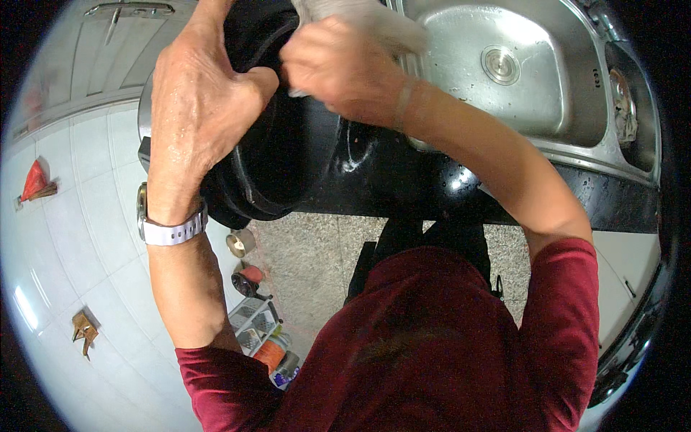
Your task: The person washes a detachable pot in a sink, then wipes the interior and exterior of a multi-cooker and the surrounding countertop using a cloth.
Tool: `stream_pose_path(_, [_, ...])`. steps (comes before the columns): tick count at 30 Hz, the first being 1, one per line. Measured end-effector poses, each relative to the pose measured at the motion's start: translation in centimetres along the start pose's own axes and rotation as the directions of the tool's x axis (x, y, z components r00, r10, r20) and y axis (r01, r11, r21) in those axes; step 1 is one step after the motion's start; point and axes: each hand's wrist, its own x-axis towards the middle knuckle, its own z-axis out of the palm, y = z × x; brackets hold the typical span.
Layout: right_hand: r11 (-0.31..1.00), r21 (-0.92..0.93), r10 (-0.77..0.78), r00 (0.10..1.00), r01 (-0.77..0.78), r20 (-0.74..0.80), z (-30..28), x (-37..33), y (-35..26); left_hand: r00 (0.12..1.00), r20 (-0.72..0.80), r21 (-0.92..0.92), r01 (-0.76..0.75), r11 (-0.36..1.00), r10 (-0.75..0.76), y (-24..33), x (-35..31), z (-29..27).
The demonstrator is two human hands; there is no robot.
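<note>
A round black pan (288, 162) is at the left part of the black desk (410, 191), left of a steel sink (461, 93) with a round drain (500, 65) in its floor. The left hand (205, 108) is at the pan's upper left side, its back toward the camera, wet, with the thumb bent in over the dark hollow; its other fingers are hidden behind the hand, so I cannot tell whether they are clamped on the rim. The right hand (345, 68), blurred, has its fingers closed on a pale cloth (371, 25), which bunches above the knuckles and hangs out a little below them, over the pan's upper right part. Water drops lie on the desk near the sink. The left wrist wears a watch (174, 232) with a pale strap, and both arms come out of dark red sleeves (565, 309). Below the desk edge is a speckled floor (306, 252), with a pale basket (252, 320) at its left side, beside the white tiled wall (93, 237). A red bag (34, 181) hangs on that wall.
</note>
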Motion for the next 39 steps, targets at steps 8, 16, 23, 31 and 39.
stream_pose_path(8, [0.828, 0.309, 0.31, 0.842, -0.467, 0.441, 6.2, -7.1, -8.7, 0.998, 0.056, -0.053, -0.012, 0.999, 0.015, -4.3, -0.1, 0.9])
stream_pose_path(16, [0.842, -0.083, 0.465, 0.64, -0.533, 0.611, -0.6, -2.7, -1.3, 0.998, 0.063, -0.157, -0.019, 0.987, 0.029, -5.0, 0.2, 0.4])
stream_pose_path(23, [0.989, 0.033, 0.138, 0.974, -0.146, 0.179, 3.0, -3.4, 0.4, 0.995, 0.098, -0.197, 0.004, 0.98, 0.016, -5.5, 0.8, 0.7])
stream_pose_path(31, [0.863, 0.193, 0.289, 0.771, -0.466, 0.567, -3.2, -1.3, -2.3, 0.998, 0.04, -0.059, 0.05, 0.997, -0.048, -2.0, 0.4, -0.7])
stream_pose_path(39, [0.861, 0.067, 0.502, 0.864, -0.504, 0.035, 1.0, -1.3, 4.4, 1.0, 0.023, -0.072, -0.002, 0.997, 0.003, -3.2, 0.4, -0.4])
